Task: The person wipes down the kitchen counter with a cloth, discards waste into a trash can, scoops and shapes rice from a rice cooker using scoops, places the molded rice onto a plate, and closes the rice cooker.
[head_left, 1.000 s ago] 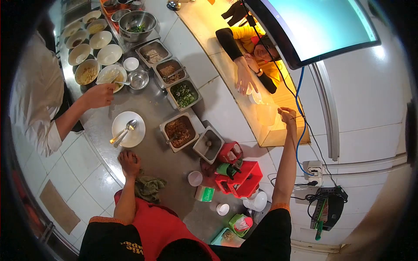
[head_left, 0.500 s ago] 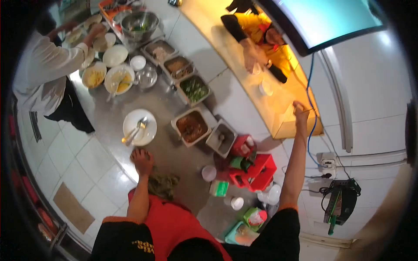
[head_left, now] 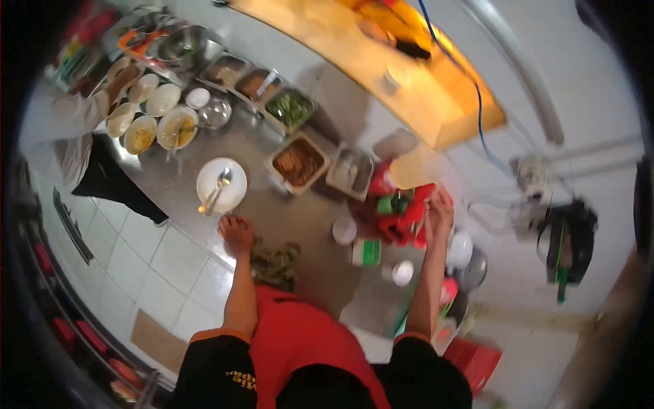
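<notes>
My left hand (head_left: 236,234) rests at the near edge of the steel table, fingers loosely bent and apart, with nothing seen in them. Just beyond it is a white plate (head_left: 233,191) with a spoon and a fork (head_left: 216,191) lying across it. A crumpled greenish cloth (head_left: 276,264) lies beside my left wrist. On the other side, my right hand (head_left: 439,208) is over the red basket (head_left: 395,230), its fingers closed. A pale yellowish sheet (head_left: 413,169) shows at those fingertips and appears pinched there; blur hides its kind.
Steel pans of brown sauce (head_left: 298,162) and chopped greens (head_left: 290,109) line the table's back. Bowls (head_left: 141,135) stand at the far left by a co-worker in a white sleeve (head_left: 85,114). A lit counter (head_left: 402,102) runs behind.
My right hand has come back from the lit counter to above the red basket, along with the pale sheet. My left hand stays at the table edge. The view has shifted.
</notes>
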Action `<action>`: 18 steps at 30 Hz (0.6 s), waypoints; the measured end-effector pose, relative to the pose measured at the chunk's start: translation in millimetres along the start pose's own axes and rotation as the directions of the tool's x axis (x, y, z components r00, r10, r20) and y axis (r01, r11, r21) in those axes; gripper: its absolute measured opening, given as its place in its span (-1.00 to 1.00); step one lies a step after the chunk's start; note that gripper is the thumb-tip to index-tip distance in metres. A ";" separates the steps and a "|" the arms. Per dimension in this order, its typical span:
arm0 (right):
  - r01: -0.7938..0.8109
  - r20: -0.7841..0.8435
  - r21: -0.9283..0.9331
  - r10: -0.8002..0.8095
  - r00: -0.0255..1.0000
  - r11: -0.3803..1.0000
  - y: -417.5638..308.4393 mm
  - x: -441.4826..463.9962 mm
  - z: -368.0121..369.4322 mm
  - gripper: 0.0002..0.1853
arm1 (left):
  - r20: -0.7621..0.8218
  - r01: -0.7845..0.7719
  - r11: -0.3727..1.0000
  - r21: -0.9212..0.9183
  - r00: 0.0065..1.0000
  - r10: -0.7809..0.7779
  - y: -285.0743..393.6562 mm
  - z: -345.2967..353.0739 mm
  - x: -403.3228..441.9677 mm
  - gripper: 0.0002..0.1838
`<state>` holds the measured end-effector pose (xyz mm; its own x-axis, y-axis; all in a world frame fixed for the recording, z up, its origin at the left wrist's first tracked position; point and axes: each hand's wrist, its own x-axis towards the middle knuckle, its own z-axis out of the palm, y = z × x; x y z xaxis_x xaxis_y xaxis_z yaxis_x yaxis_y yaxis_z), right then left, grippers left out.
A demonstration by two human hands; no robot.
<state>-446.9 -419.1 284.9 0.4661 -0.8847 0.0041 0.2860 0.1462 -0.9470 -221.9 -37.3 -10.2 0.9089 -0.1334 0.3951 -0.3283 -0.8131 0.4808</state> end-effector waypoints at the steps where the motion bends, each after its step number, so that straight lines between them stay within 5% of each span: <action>1: -0.052 0.057 -0.046 0.054 0.997 0.998 9.1 -32.1 -17.7 -0.58 | 0.008 -0.004 0.999 0.033 1.000 0.003 -0.6 1.2 -1.0 -0.86; 5: -0.263 -0.061 -0.207 0.255 0.965 0.943 57.9 -172.6 -118.4 -0.68 | 0.041 -0.137 0.989 0.060 0.990 0.135 6.1 4.9 -10.2 -0.86; 7: -0.289 -0.181 -0.254 0.249 0.952 0.923 72.7 -251.9 -166.2 -0.73 | -0.008 -0.105 0.974 0.202 0.994 0.109 6.5 8.7 -16.9 -0.83; 9: -0.320 -0.298 -0.418 0.205 0.932 0.850 78.2 -315.7 -206.2 -0.78 | -0.020 -0.173 0.970 0.170 0.984 0.179 -1.5 17.6 -25.5 -0.82; 11: -0.344 -0.410 -0.391 0.173 0.895 0.854 71.9 -373.2 -246.5 -0.78 | -0.071 -0.214 0.967 0.141 0.972 0.226 -23.4 34.3 -21.9 -0.80; 14: -0.348 -0.555 -0.347 0.108 0.825 0.871 53.1 -433.8 -293.6 -0.80 | 0.016 -0.270 0.960 -0.072 0.962 0.272 -75.8 55.5 -17.0 -0.75; 16: -0.320 -0.603 -0.385 0.027 0.797 0.866 51.8 -463.0 -329.4 -0.82 | 0.377 0.065 0.888 -0.456 0.918 0.126 -91.9 45.4 -15.2 -0.72; 18: -0.264 -0.637 -0.481 -0.126 0.760 0.836 53.3 -481.1 -362.9 -0.84 | 0.450 0.081 0.838 -0.540 0.869 0.206 -105.5 39.3 -32.4 -0.70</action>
<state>-959.8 -146.3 115.9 -0.2152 -0.9731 -0.0819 -0.2869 0.1432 -0.9472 -206.6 30.5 -104.5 0.8380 -0.5382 0.0898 -0.3400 -0.3863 0.8574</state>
